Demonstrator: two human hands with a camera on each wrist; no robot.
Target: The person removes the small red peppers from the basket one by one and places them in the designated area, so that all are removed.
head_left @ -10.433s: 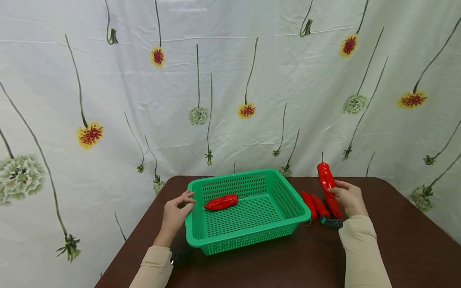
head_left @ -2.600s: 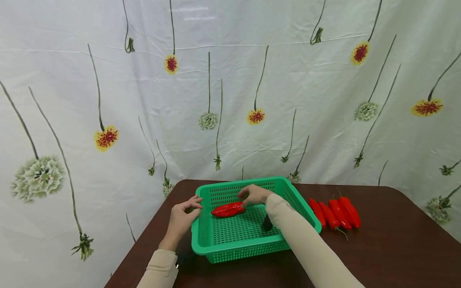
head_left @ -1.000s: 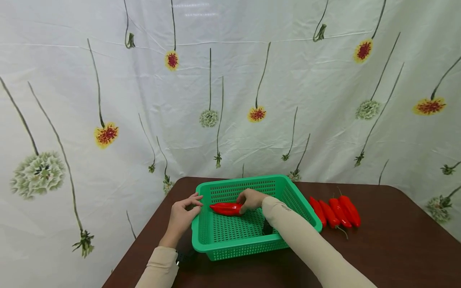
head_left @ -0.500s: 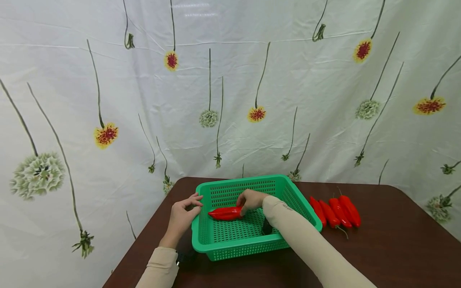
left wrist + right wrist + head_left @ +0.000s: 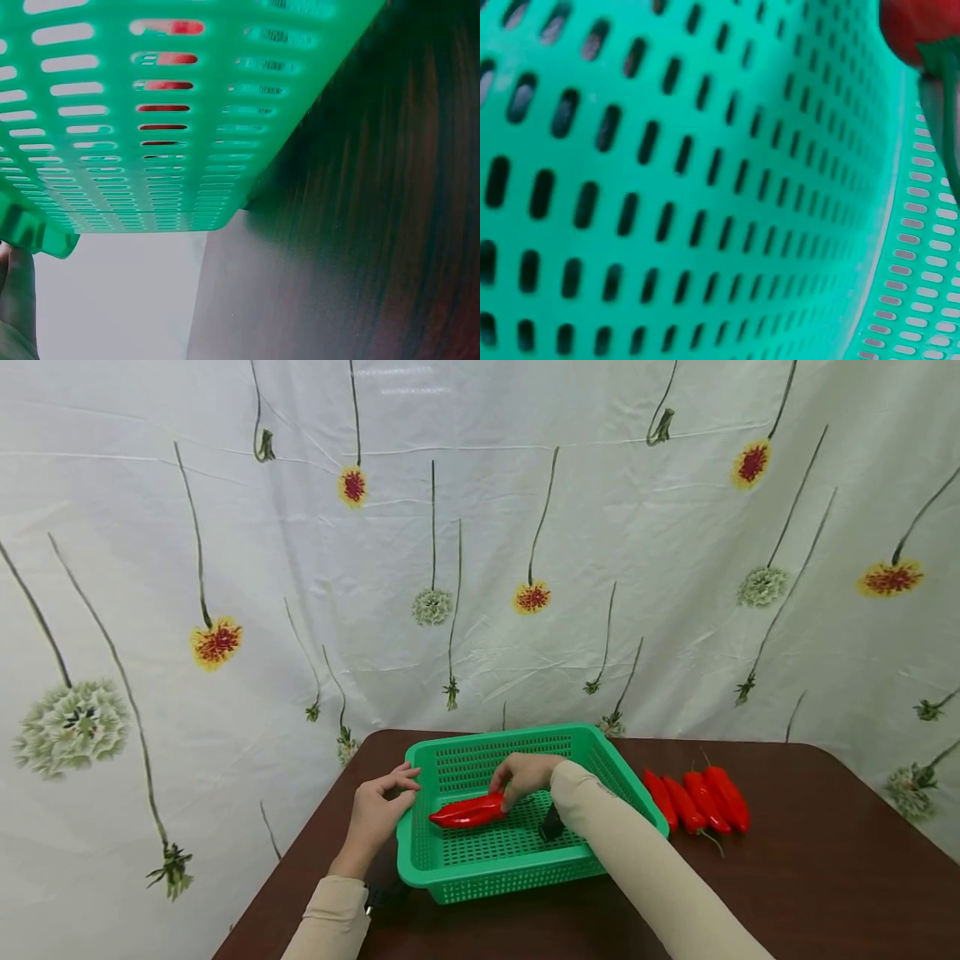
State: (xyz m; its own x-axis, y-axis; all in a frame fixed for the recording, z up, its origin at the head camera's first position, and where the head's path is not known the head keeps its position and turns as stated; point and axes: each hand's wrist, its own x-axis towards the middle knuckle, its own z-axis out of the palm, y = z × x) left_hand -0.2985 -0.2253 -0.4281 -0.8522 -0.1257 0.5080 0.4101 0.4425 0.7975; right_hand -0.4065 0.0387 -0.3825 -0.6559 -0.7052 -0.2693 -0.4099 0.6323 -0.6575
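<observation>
In the head view my right hand [image 5: 522, 777] reaches into a green plastic basket [image 5: 517, 863] and pinches the right end of a red pepper [image 5: 467, 812]. The pepper lies lengthwise in the left half of the basket, its tip pointing left. A second pepper may lie against it; I cannot tell. The right wrist view shows a red pepper's end with its green stem [image 5: 946, 105] near the slotted basket wall. My left hand [image 5: 375, 814] holds the basket's left rim with thumb and fingertips. Red shows through the slots in the left wrist view.
Several red peppers [image 5: 697, 800] lie side by side on the dark brown table [image 5: 817, 860], right of the basket. Behind the table hangs a white cloth [image 5: 480, 552] printed with flowers. A black wrist device [image 5: 551, 824] hangs below my right wrist inside the basket.
Earlier my right hand held a pepper above those on the table; now it is inside the basket. Over the last second the pinched pepper has shifted slightly nearer and left. My left hand stays.
</observation>
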